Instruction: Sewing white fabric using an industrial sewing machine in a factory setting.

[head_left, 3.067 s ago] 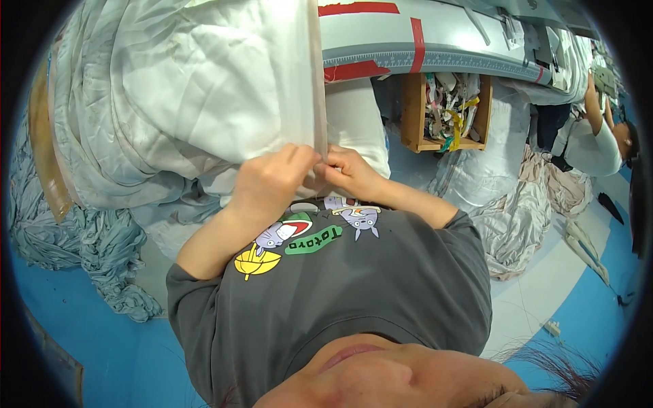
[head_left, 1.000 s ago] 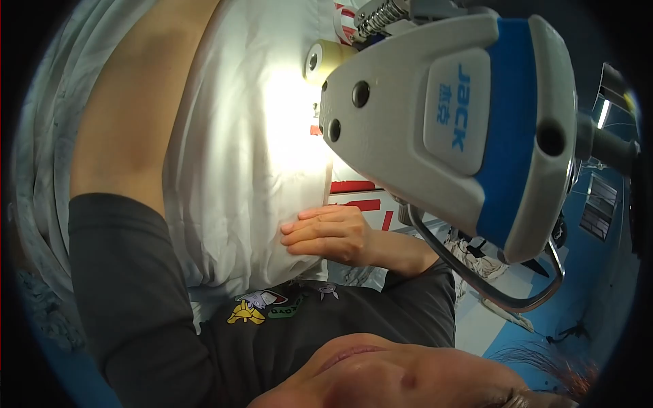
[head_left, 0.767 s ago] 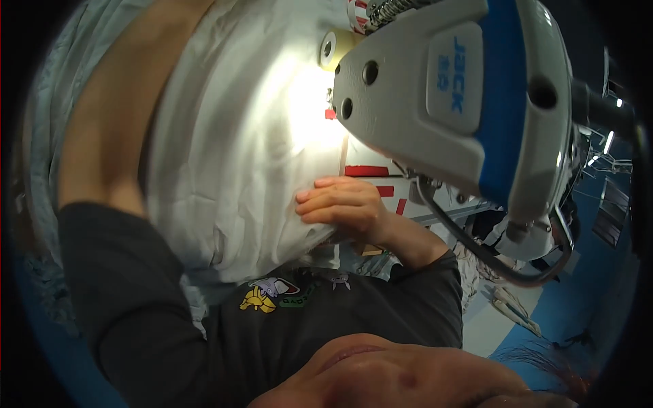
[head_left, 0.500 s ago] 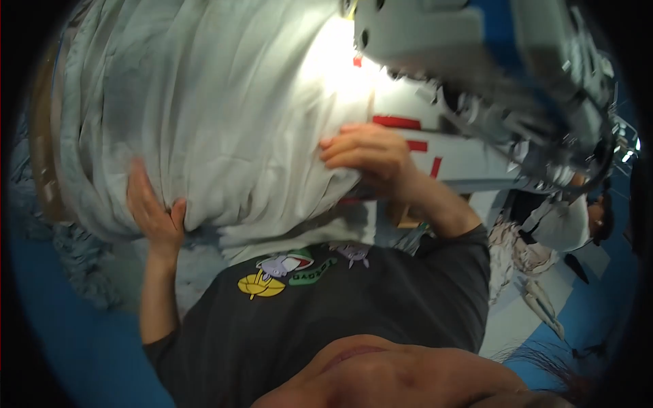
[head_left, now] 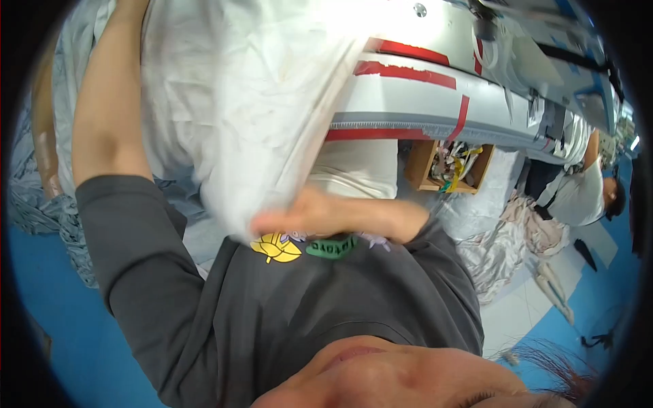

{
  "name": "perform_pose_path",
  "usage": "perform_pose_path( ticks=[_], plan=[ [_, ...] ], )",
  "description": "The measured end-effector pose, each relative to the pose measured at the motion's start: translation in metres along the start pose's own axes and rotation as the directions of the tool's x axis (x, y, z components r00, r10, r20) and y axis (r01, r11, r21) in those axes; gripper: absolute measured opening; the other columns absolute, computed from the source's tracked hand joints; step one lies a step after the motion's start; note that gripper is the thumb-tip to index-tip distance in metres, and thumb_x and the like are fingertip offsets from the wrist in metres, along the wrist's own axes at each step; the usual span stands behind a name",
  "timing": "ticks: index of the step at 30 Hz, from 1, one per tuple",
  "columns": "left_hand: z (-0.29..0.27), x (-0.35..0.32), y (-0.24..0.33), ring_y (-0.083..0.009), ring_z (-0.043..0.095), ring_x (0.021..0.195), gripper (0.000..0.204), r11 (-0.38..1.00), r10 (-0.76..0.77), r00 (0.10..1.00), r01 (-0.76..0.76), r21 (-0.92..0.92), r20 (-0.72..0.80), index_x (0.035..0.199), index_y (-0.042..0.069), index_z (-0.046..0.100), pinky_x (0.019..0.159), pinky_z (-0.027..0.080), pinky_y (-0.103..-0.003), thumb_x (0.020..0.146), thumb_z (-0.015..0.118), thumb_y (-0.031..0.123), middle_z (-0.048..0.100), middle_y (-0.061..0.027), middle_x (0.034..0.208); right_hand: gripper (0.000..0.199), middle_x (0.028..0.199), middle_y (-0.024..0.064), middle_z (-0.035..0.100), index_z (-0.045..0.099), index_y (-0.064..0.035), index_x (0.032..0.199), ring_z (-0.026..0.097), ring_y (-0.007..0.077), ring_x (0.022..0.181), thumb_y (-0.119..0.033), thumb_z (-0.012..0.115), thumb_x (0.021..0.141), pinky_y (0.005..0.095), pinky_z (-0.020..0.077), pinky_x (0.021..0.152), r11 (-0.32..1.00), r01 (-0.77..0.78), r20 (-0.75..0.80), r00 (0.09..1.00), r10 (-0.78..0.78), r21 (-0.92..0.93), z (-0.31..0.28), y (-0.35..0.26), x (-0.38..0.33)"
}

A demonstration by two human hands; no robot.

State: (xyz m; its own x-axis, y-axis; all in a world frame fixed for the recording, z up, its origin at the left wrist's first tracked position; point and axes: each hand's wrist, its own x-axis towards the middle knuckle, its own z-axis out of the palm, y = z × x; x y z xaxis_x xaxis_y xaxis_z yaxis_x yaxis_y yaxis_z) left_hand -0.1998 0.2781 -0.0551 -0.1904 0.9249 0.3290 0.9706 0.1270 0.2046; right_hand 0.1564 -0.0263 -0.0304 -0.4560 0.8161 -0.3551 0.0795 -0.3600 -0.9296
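A large white cloth (head_left: 258, 88) lies over the worktable in front of me, its near part pulled down toward my shirt and smeared by motion. My right hand (head_left: 292, 217) is close to my chest, fingers closed on the near edge of this cloth, though blurred. Stretched far forward over the cloth is my left forearm (head_left: 112, 102); the left hand itself lies beyond the upper edge of the picture.
Red tape strips and a measuring scale run along the table edge (head_left: 388, 126). Part of a sewing machine (head_left: 544, 68) stands at the upper right. Below the table, a wooden box (head_left: 425, 166) holds scraps. Blue-grey cloth (head_left: 34, 197) heaps at left. Another person (head_left: 578, 197) sits far right.
My left arm has reached far forward, its hand leaving the picture. My right hand has come down and leftward to my chest, drawing the white cloth with it. More of the table shows.
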Motion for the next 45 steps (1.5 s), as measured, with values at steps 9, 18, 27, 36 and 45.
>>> perform_pose_path(
  ticks=[9,18,27,36,45],
  plan=[
    [-0.027,-0.183,0.038,-0.0346,0.040,0.130,0.053,0.765,0.518,0.854,-0.436,-0.474,0.049,0.139,0.009,0.041,0.105,0.034,-0.039,0.094,0.046,0.037,0.038,-0.0176,0.144,0.051,0.112,0.0082,0.062,0.050,0.0011,0.125,0.059,0.0159,0.101,-0.015,0.071,0.082,0.0295,0.0468,0.089,0.961,0.064,0.158,0.981,-0.110,0.271,-0.020,-0.046,-0.041],
    [-0.082,-0.192,0.057,-0.0322,0.049,0.121,0.043,0.889,0.383,0.922,-0.384,-0.249,-0.056,0.133,0.008,0.047,0.099,0.041,-0.038,0.090,0.052,0.010,0.052,-0.0147,0.131,0.034,0.097,0.0069,0.068,0.061,0.0008,0.114,0.060,0.0088,0.085,-0.022,0.065,0.089,0.0273,0.0491,0.074,0.873,-0.357,0.274,0.922,0.273,0.332,0.004,0.091,-0.110],
    [-0.117,-0.384,0.216,-0.0249,0.063,0.066,0.014,0.704,0.612,0.730,-0.327,-0.630,0.305,0.087,0.004,0.063,0.058,0.050,-0.033,0.080,0.071,0.013,0.064,-0.0084,0.077,0.019,0.077,0.0184,0.065,0.062,0.0006,0.086,0.063,0.0375,0.065,-0.018,0.059,0.083,0.0447,0.0513,0.060,0.747,0.105,0.197,0.980,0.036,-0.656,0.007,0.114,-0.106],
    [-0.108,-0.384,0.208,-0.0303,0.060,0.064,0.012,0.623,0.475,0.723,0.127,-0.772,0.502,0.086,-0.001,0.060,0.057,0.047,-0.037,0.086,0.062,0.012,0.061,-0.0138,0.075,0.031,0.075,0.0206,0.063,0.062,0.0003,0.094,0.063,0.0362,0.068,-0.030,0.055,0.091,0.0438,0.0518,0.064,0.786,0.228,0.293,0.954,-0.063,-0.574,-0.009,0.107,-0.108],
    [-0.106,-0.392,0.201,-0.0185,0.064,0.065,0.009,0.612,0.469,0.703,0.178,-0.770,0.535,0.091,-0.002,0.061,0.056,0.051,-0.029,0.085,0.061,0.005,0.063,-0.0118,0.078,0.024,0.075,0.0179,0.063,0.063,-0.0029,0.092,0.061,0.0355,0.066,-0.027,0.060,0.089,0.0409,0.0511,0.063,0.765,0.271,0.276,0.953,-0.127,-0.584,-0.007,0.122,-0.107]
  ],
)
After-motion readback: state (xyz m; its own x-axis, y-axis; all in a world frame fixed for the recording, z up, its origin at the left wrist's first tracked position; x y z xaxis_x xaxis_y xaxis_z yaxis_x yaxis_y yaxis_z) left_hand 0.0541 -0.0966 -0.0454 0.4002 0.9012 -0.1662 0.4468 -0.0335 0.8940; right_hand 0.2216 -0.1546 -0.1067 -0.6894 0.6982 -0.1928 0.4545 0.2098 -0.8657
